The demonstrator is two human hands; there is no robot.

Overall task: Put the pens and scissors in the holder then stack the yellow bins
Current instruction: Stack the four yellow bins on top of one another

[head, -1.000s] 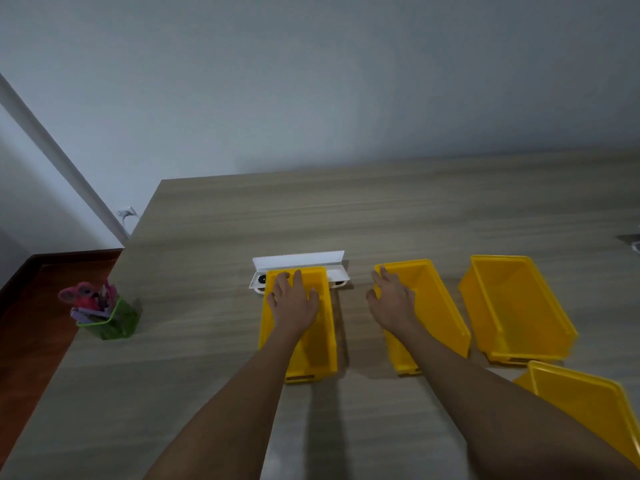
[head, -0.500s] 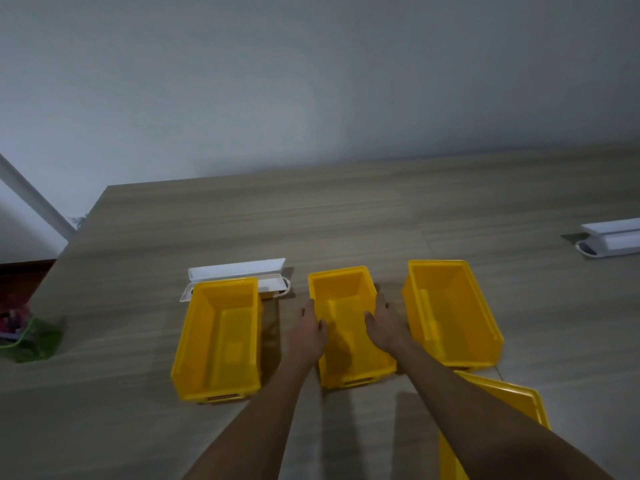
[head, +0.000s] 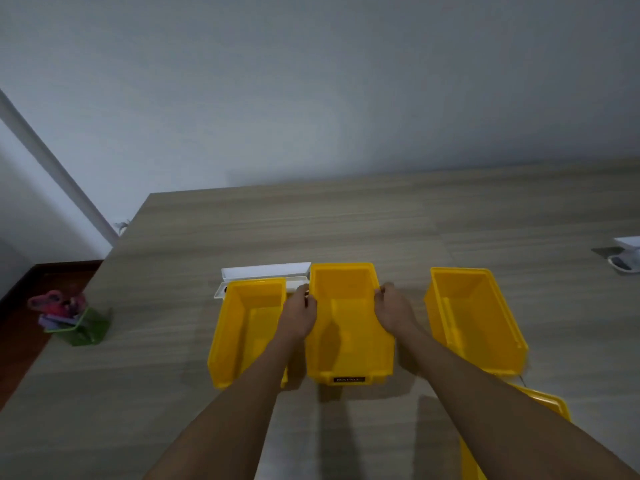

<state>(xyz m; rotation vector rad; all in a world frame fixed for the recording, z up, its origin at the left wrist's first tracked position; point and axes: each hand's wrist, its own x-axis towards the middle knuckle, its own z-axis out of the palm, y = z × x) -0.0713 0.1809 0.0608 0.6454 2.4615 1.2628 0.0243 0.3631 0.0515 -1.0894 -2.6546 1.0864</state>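
Note:
The middle yellow bin (head: pixel 348 355) is lifted off the wooden table (head: pixel 381 223), its shadow lying beneath its front. My left hand (head: pixel 299 315) grips its left wall and my right hand (head: pixel 393 311) grips its right wall. An empty left yellow bin (head: pixel 247 327) rests on the table just beside it, and a right yellow bin (head: pixel 474 317) stands apart to the right. A fourth yellow bin (head: pixel 540 407) shows at the lower right, partly behind my right forearm. The green holder (head: pixel 81 325) with pink-handled scissors and pens stands at the table's left edge.
A white open case (head: pixel 265 273) lies behind the left bin, touching its back. Another white object (head: pixel 627 258) sits at the far right edge. The table's left edge drops to a dark wooden floor (head: pixel 20 306). A grey wall rises behind.
Both hands have closed on the middle bin's side walls and raised it off the table, toward the left bin. The view has swung left, bringing the green holder back in.

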